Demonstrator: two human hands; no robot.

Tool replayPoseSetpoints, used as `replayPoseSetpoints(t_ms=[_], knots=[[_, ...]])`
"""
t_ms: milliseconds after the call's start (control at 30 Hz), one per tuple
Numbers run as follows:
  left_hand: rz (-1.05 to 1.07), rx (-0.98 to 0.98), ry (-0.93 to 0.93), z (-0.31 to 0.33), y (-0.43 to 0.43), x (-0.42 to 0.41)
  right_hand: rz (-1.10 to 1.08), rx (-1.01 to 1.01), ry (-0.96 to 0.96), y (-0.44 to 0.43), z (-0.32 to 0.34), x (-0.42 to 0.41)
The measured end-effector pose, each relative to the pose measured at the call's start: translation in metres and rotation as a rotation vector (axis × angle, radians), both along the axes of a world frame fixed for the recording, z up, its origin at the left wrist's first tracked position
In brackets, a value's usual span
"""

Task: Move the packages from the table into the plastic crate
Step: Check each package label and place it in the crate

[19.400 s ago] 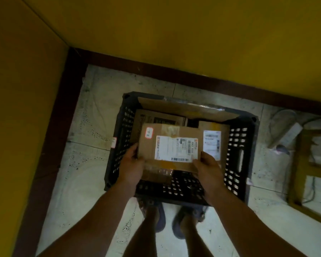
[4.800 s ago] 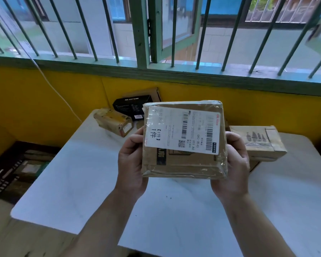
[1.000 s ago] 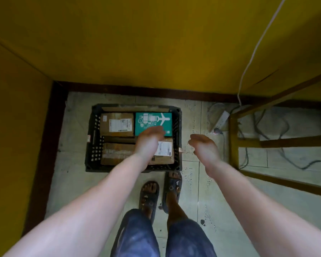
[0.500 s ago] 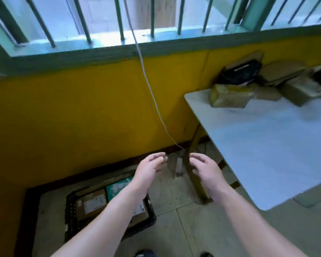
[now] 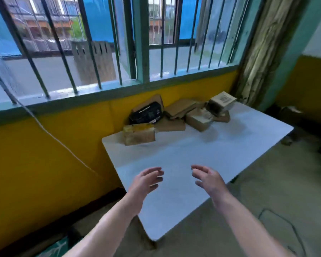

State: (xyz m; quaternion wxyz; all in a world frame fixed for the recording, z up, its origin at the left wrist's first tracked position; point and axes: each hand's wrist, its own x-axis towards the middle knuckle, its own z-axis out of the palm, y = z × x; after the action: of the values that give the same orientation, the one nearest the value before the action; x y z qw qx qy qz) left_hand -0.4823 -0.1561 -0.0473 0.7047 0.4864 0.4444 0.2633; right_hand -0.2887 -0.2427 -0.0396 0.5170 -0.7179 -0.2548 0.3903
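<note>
Several packages lie in a heap at the far edge of the white table [image 5: 183, 164], against the yellow wall. A taped brown box [image 5: 139, 134] is nearest on the left, a black pouch [image 5: 146, 114] leans behind it, and a small box with a label [image 5: 221, 101] sits on top at the right. My left hand [image 5: 146, 180] and my right hand [image 5: 208, 179] hover over the near part of the table, both empty with fingers spread. Only a teal corner of the crate's contents [image 5: 57, 247] shows at the bottom left.
A barred window [image 5: 100, 43] runs above the yellow wall. A white cable [image 5: 50, 134] hangs down the wall left of the table. A curtain [image 5: 263, 52] hangs at the right corner. Concrete floor [image 5: 267, 201] lies to the right of the table.
The view has swung up and right from the crate on the floor to the table. Both empty hands have come over the table's near part.
</note>
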Motion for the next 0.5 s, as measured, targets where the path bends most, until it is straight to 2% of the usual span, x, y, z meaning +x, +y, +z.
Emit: replayPoseSetpoints(t_ms=[267,500], knots=[[0.026,0.0,-0.014,0.009,0.005,0.097,0.02,-0.011,0.063,0.005,-0.006,0.085],[0.101,-0.03,0.003,-0.02,0.062,0.156,0.052,-0.058,0.1,0.063,-0.028,0.131]])
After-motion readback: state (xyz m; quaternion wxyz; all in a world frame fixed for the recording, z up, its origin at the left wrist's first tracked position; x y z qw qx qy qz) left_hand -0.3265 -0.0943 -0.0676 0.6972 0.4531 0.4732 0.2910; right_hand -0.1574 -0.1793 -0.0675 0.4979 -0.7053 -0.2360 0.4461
